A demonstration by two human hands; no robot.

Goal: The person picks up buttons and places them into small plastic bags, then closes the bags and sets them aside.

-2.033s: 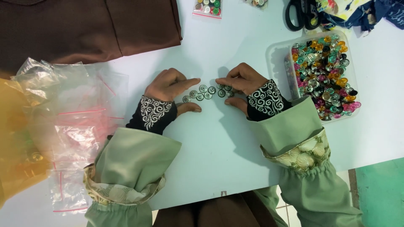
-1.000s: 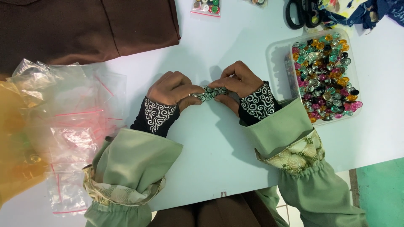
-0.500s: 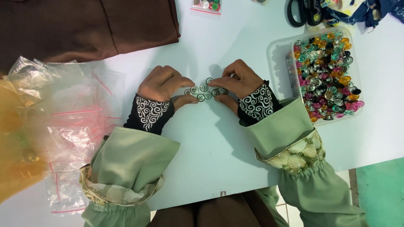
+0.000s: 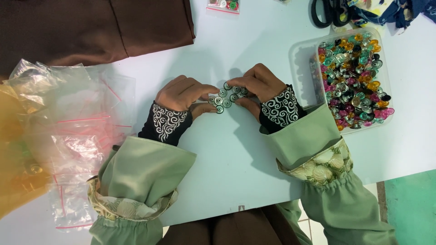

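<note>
- Left hand [image 4: 181, 93] lies knuckles up near the middle of the white tabletop [image 4: 227, 154], its wrist in a black cuff with white scrollwork under a pale green sleeve; the fingers are curled narrow, thumb and fingertips pinching the left end of a small cluster of round buttons [image 4: 225, 96].
- Right hand [image 4: 259, 84] mirrors it, knuckles up, fingers bent close and pressed to the right end of the same cluster; the buttons are dark green with silvery rims, touching one another, gathered between both hands on the tabletop.
- Pile of clear plastic bags [image 4: 77, 122] with pink seal strips spreads along the left edge; what they hold cannot be told.
- Clear plastic tub [image 4: 302, 59] sits toward the right edge, well apart from the hands, heaped with buttons in pink, gold, teal, silver and black.
- Brown cloth [image 4: 91, 27] covers the far left corner.
- A small bag [image 4: 223, 5] of buttons lies at the far edge; black scissors [image 4: 328, 11] rest near the far right corner.
</note>
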